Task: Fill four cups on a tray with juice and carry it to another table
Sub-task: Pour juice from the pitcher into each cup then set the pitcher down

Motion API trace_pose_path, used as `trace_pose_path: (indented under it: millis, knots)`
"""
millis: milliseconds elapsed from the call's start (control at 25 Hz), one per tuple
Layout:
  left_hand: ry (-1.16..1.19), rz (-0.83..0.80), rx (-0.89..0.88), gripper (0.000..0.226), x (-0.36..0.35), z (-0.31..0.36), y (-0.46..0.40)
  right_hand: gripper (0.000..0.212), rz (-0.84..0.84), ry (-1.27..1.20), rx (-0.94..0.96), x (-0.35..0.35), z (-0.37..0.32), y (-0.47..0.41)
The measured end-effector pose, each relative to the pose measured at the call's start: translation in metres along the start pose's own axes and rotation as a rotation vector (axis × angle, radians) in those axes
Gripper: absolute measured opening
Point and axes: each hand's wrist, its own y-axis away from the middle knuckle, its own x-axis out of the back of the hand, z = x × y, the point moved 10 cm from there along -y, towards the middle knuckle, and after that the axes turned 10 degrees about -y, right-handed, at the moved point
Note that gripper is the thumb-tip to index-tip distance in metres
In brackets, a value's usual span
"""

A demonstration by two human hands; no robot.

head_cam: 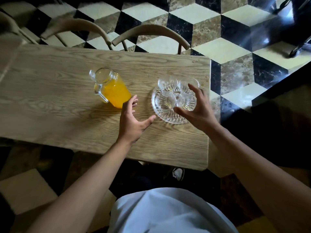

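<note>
A clear glass pitcher (110,88) holding orange juice stands on the wooden table (58,101), its handle facing me. To its right lies a round cut-glass tray (155,105) carrying several clear cups (166,101) that look almost empty, with only a faint yellow trace at their bottoms. My left hand (134,120) hovers open between pitcher and tray, fingers spread, holding nothing. My right hand (197,108) is spread open over the tray's near right side, above one cup, touching nothing that I can make out.
Two curved wooden chair backs (151,33) stand along the table's far edge. The table's right end (209,101) lies just beyond the tray. A checkered tile floor (235,52) extends to the right, and a dark surface (277,101) sits at right.
</note>
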Motion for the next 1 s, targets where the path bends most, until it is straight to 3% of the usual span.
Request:
trace_pose_path:
  millis: [320, 520, 680, 1000]
  knots:
    - [-0.062, 0.189, 0.074, 0.094, 0.081, -0.028, 0.022, 0.089, -0.114, -0.026, 0.168, -0.076, -0.063, -0.017]
    - [-0.063, 0.224, 0.108, 0.086, 0.113, -0.068, 0.016, 0.077, -0.136, -0.087, 0.171, -0.121, -0.089, -0.028]
    - [0.011, 0.178, 0.148, 0.094, 0.127, -0.108, -0.007, 0.065, -0.14, -0.104, 0.168, -0.162, -0.102, -0.034]
    - [0.09, -0.067, 0.214, 0.109, 0.102, -0.167, -0.086, 0.034, -0.099, -0.127, 0.082, -0.223, -0.103, -0.044]
